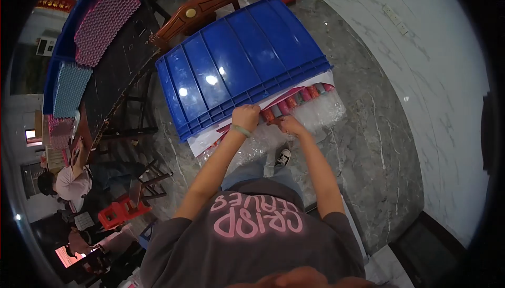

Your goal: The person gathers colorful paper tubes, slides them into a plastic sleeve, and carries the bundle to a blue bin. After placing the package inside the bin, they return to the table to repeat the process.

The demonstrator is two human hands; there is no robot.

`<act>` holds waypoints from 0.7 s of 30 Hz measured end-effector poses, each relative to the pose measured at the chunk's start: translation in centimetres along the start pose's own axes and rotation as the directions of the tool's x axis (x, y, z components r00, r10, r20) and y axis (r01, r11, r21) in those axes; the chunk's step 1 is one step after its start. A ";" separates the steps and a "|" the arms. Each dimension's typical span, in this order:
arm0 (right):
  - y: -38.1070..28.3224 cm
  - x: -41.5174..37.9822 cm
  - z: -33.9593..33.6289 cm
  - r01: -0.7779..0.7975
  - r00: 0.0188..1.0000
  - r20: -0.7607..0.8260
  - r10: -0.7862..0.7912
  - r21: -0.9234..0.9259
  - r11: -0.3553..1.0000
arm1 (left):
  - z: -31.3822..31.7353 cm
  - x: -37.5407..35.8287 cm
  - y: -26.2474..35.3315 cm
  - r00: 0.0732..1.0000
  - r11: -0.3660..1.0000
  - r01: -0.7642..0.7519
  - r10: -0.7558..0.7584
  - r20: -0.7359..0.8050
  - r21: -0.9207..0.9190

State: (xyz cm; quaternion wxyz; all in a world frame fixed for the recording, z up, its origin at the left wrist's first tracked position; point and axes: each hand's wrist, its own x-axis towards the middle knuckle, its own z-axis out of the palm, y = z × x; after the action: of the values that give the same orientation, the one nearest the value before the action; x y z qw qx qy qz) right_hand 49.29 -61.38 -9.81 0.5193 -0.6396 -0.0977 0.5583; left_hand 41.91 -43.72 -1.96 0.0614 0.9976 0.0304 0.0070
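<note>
A large blue plastic bin (242, 51) lies with its ribbed side up over a white sheet (197, 145) and a row of red, pink and grey items (291, 101). Clear plastic wrap (321, 111) spreads along the near side of that row. My left hand (246, 117), with a bracelet on its wrist, has its fingers curled at the bin's near edge and the sheet; what they hold is hidden. Just to the right, my right hand (288, 125) is closed at the items and wrap, and its grip is too small to make out.
Behind the bin stands a carved wooden chair (194, 11). At left, a dark table (118, 56) bears blue trays of pink and light-blue pieces (72, 89). A person (73, 182) sits at lower left near red stools (123, 211). A marble wall (421, 35) rises at right.
</note>
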 end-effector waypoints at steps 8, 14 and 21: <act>1.0 1.6 -0.6 0.020 1.000 0.019 -0.022 0.064 0.998 | -1.7 -1.4 2.7 0.859 0.954 -0.250 0.140 -0.493 -0.165; 1.3 2.2 -0.6 0.083 0.996 -0.034 -0.085 -0.062 0.995 | 4.6 -6.9 5.3 0.938 0.946 0.102 -0.195 -0.288 -0.309; 0.5 0.0 0.1 0.071 0.997 -0.004 -0.071 -0.046 0.996 | 8.2 -0.5 2.0 0.893 0.858 0.309 -0.410 -0.186 -0.410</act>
State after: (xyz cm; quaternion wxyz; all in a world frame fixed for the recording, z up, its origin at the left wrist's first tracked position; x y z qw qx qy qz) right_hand 49.04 -61.55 -10.18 0.5243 -0.6488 -0.1317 0.5355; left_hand 41.70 -46.70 -9.89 0.2434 0.9341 0.2237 0.1349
